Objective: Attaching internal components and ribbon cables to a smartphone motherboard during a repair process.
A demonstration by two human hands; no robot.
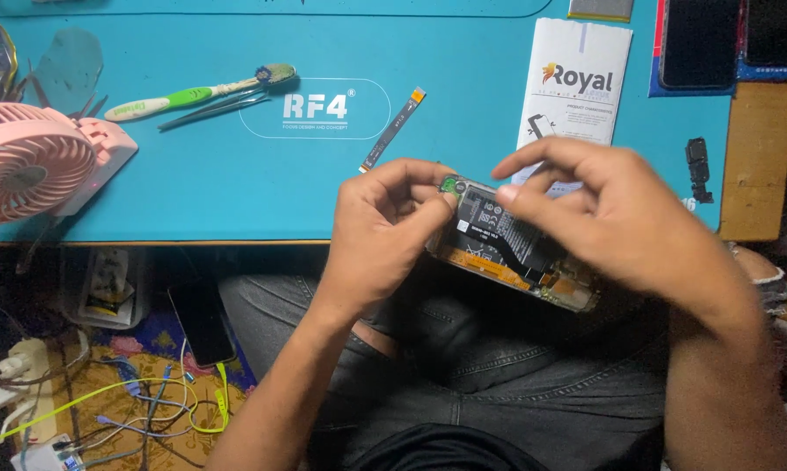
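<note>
Holding an opened phone [511, 249] with its back cover off, above the lap and just off the near edge of the blue work mat [236, 174]. Left hand [380, 231] wraps the phone's upper-left end; thumb and fingers are closed on that end, right by a small green board piece [450, 184] at the corner. Right hand [603, 209] hangs over the middle and far end, forefinger and thumb drawn together at the black battery [481, 214]; whether they pinch anything small there, cannot tell.

Handling, as judged: light, stiff slab, but fragile while open. Exposed orange flex and board along the lower edge, thin connectors, a glass face presumably underneath. Best held by the long side rails or the corners of the frame, not by the flex or the battery face. Bare metal and glass edges likely slippery; the two-hand hold suits it.

Orientation: long axis runs from upper left to lower right, tilted across the view. The end with the green piece points up-left toward the mat; the other end points down-right under the right wrist. Open inside faces up toward the camera.

Around it on the mat: a loose flex strip [394, 129] just beyond the left hand, a green-and-white toothbrush [197, 92] lying against tweezers [215, 109], a pink fan [36, 157] at the left, a white printed packet [577, 83] beyond the right hand, a small black part [699, 166] at the right.
</note>
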